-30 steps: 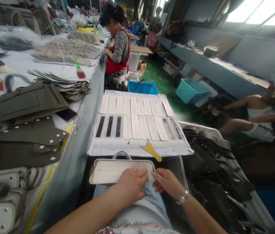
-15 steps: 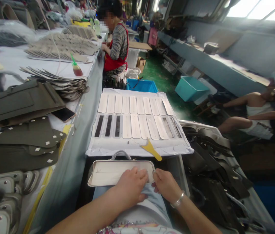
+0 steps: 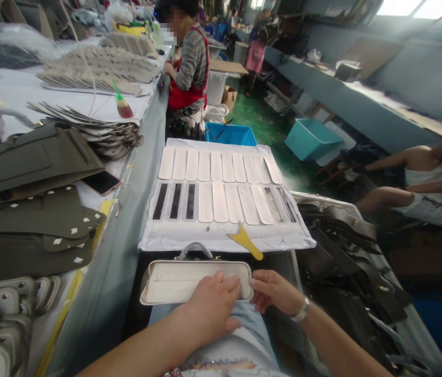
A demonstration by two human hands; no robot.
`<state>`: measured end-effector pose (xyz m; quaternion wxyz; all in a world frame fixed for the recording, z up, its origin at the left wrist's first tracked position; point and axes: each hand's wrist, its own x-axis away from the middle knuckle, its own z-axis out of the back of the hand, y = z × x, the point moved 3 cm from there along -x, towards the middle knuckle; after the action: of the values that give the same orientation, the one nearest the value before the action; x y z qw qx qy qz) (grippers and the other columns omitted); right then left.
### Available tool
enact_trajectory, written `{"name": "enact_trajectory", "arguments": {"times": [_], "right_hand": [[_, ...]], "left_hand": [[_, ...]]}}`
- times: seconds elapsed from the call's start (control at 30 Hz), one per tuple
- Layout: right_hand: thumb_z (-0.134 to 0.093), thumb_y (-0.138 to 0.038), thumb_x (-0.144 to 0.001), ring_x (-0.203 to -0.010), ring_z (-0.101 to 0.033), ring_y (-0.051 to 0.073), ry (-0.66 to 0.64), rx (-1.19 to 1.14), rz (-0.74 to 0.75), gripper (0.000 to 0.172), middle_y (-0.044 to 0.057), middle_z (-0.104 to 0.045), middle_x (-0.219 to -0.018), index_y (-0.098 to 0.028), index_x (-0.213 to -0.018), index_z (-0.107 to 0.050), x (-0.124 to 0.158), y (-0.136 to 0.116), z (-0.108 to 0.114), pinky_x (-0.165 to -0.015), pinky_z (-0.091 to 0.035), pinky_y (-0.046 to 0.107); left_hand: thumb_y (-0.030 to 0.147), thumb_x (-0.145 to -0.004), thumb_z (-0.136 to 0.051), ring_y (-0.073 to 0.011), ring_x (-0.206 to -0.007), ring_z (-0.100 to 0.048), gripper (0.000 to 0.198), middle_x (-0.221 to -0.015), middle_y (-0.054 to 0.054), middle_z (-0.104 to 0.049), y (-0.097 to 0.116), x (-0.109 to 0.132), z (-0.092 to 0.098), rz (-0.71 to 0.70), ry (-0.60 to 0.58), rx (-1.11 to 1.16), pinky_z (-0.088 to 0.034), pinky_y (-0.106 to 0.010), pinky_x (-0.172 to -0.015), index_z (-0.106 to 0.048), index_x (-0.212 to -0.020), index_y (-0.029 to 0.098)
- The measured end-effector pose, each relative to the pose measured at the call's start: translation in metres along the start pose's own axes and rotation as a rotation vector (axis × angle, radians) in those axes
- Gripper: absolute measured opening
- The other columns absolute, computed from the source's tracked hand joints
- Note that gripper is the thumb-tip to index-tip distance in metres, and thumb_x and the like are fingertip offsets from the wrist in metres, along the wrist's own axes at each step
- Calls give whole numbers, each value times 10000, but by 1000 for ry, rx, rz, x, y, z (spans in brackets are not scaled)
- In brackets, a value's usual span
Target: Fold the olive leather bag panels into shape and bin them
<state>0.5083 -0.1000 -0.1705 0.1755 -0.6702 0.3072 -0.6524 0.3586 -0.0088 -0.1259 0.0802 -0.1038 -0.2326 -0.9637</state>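
A cream bag panel [image 3: 181,280] with a rounded rim and a clear handle lies across my lap. My left hand [image 3: 211,303] rests on its right part, fingers pressed down on the surface. At the panel's right end, my right hand [image 3: 273,290] pinches the edge; a silver bracelet shows on that wrist. Just beyond the panel lies a white board [image 3: 224,238] carrying two rows of cream strips [image 3: 221,167], some slots dark. A yellow scraper [image 3: 246,241] lies on the board's near edge.
A long table [image 3: 126,209] on my left holds olive bag pieces [image 3: 36,209], grey panels and a red-tipped glue bottle [image 3: 121,104]. A person in a red apron [image 3: 189,68] works farther along. Dark leather pieces [image 3: 354,272] pile up on my right. Blue bins [image 3: 310,139] stand on the floor.
My left hand has slid a little forward over the panel, and my right hand has moved slightly right along its end. The view has shifted a bit.
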Motion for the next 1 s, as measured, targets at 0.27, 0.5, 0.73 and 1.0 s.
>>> {"name": "enact_trajectory", "arguments": {"times": [0.27,0.5,0.73,1.0], "right_hand": [[-722,-423,-636,-348,-521,79,-87,-39,-253,365,-18,-598,-482,-161,-662,-470,-15,-7,9,-295,-377,130],[-712,-414,-636,-278,-435,56,-28,84,-295,362,-34,-544,-398,-163,-565,-461,-23,-22,6,-249,-306,125],[-678,-537,-622,-253,-322,15,47,320,-175,448,-56,-458,-368,-173,-552,-427,-16,-14,4,-250,-201,125],[-603,-636,-635,-312,-427,29,-51,186,-45,498,-33,-518,-457,-176,-608,-411,-13,-2,7,-315,-264,127]], "left_hand": [[540,-761,-551,-273,-981,-475,587,-1273,-91,-499,-6,-3,-4,-8,-51,53,-425,-359,-765,-497,-1224,183],[540,-748,-565,-286,-999,-472,632,-1313,-104,-470,-9,-5,-3,-3,-62,47,-431,-373,-775,-476,-1244,159],[549,-752,-590,-238,-1128,-460,796,-1392,-88,-366,-5,28,18,-46,53,388,-363,-372,-976,-237,-1393,238],[329,-853,-446,-104,-729,-497,417,-871,-22,-507,-116,130,-1,718,837,999,-443,-211,-646,-413,-1236,166]]}}
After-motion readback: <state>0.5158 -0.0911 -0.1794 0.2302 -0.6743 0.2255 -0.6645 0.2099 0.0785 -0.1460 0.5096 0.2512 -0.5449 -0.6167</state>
